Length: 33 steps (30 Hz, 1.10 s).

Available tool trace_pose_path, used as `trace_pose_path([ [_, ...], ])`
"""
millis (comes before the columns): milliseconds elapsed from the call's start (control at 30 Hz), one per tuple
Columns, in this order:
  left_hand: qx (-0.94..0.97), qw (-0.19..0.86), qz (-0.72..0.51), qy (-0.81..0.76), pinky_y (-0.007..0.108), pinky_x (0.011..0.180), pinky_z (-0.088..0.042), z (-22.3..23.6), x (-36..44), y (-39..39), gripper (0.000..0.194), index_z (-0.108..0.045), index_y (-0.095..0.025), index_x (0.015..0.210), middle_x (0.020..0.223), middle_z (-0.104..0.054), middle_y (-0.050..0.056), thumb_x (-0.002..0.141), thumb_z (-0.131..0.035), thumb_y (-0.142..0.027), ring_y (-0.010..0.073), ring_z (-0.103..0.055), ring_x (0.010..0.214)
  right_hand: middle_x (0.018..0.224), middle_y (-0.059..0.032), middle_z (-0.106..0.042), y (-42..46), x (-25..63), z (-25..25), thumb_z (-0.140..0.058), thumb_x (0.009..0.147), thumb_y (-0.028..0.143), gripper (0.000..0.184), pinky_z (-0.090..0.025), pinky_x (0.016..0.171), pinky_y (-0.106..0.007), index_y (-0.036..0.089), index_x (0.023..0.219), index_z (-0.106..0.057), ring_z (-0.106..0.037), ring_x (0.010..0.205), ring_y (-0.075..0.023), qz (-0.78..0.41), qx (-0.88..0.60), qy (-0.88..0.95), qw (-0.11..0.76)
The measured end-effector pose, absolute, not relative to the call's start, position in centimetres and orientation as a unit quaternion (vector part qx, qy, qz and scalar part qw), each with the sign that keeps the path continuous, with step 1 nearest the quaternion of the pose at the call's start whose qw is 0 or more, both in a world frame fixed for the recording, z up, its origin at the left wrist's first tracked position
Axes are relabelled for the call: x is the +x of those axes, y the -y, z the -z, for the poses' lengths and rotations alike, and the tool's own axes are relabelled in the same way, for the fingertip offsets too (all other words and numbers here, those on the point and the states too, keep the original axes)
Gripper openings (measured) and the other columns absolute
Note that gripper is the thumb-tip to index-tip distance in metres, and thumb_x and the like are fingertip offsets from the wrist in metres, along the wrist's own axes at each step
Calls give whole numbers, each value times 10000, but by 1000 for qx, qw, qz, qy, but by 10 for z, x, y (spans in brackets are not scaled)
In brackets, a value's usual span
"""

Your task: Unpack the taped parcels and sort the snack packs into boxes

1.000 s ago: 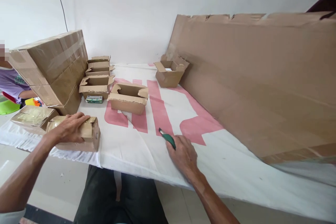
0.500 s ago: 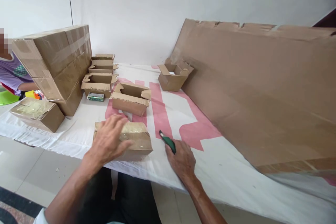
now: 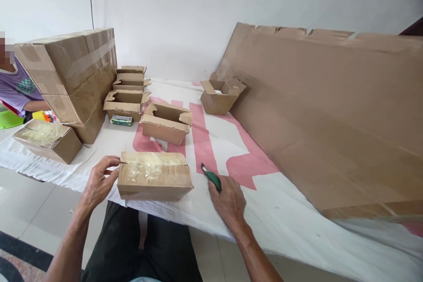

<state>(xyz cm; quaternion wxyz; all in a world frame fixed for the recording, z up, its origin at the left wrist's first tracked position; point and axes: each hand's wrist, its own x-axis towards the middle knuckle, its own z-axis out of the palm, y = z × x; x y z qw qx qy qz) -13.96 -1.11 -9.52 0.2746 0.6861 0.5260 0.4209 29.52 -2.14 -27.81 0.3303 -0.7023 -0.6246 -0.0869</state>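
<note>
A small taped cardboard box [image 3: 154, 175] lies at the near edge of the white-and-pink table cover [image 3: 291, 211], straight in front of me. My left hand [image 3: 99, 181] grips its left end, thumb and fingers curled round the corner. My right hand [image 3: 228, 200] rests on the cover to the box's right, closed round a green utility knife [image 3: 211, 177] whose tip points up and left, a short gap from the box.
Several open small boxes [image 3: 166, 122] sit mid-table, one more [image 3: 220, 95] farther back. A large taped carton [image 3: 71, 75] and a small taped box [image 3: 48, 139] stand at left. A big cardboard sheet [image 3: 330, 110] leans along the right. A person in a purple sleeve [image 3: 16, 92] is at far left.
My left hand dragged the taped box from the left edge to the middle in front of me, then slid off its top to its left end. The right hand stayed put.
</note>
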Motion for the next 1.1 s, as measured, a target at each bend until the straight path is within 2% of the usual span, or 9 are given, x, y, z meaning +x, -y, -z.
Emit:
trace_pose_path([
  [233, 687, 319, -414, -505, 369, 875, -664, 94, -143, 6, 249, -840, -251, 1059, 1282, -798, 109, 904, -792, -440, 273, -768, 1184, 1044, -145, -745, 22, 296, 281, -516, 1016, 410, 307, -513, 884, -471, 214, 1161, -703, -638, 1028, -355, 77, -697, 624, 345],
  [333, 668, 358, -423, -497, 388, 911, -676, 99, -143, 2, 275, -848, -248, 1059, 1411, -740, 130, 868, -827, -445, 301, -735, 1282, 1062, -150, -742, 22, 296, 282, -515, 1012, 424, 318, -516, 899, -476, 217, 1159, -705, -637, 1045, -359, 69, -701, 615, 353],
  [433, 656, 400, -433, -471, 381, 920, -677, 104, -141, -1, 264, -855, -247, 1067, 1517, -677, 154, 883, -818, -432, 335, -687, 1384, 1045, -152, -731, 22, 296, 281, -518, 1012, 437, 314, -514, 896, -474, 218, 1139, -703, -635, 1033, -357, 66, -704, 610, 357],
  [567, 650, 429, -439, -448, 359, 929, -674, 107, -136, -1, 248, -846, -238, 1083, 1544, -655, 164, 923, -795, -421, 352, -631, 1464, 1005, -148, -715, 23, 297, 280, -506, 1025, 476, 347, -516, 888, -471, 211, 1120, -708, -635, 1013, -355, 68, -704, 609, 359],
  [733, 646, 456, -428, -438, 364, 895, -687, 108, -121, -3, 256, -819, -225, 1076, 1552, -639, 151, 902, -811, -413, 337, -662, 1400, 945, -137, -704, 24, 300, 285, -475, 1043, 523, 412, -513, 853, -470, 207, 1122, -726, -641, 971, -359, 73, -707, 612, 348],
  [900, 636, 450, -449, -437, 329, 872, -662, 113, -107, -19, 237, -782, -204, 1002, 1499, -674, 146, 900, -779, -418, 318, -692, 1327, 973, -154, -743, 24, 303, 287, -444, 1053, 568, 500, -515, 849, -467, 183, 1160, -745, -673, 983, -370, 64, -711, 608, 348],
  [1100, 634, 424, -468, -447, 343, 915, -636, 118, -110, -19, 171, -799, -210, 1010, 1470, -694, 142, 912, -734, -334, 322, -674, 1351, 1135, -194, -794, 29, 297, 272, -400, 1031, 717, 681, -532, 887, -471, 170, 1229, -755, -700, 1082, -390, 3, -733, 567, 376],
])
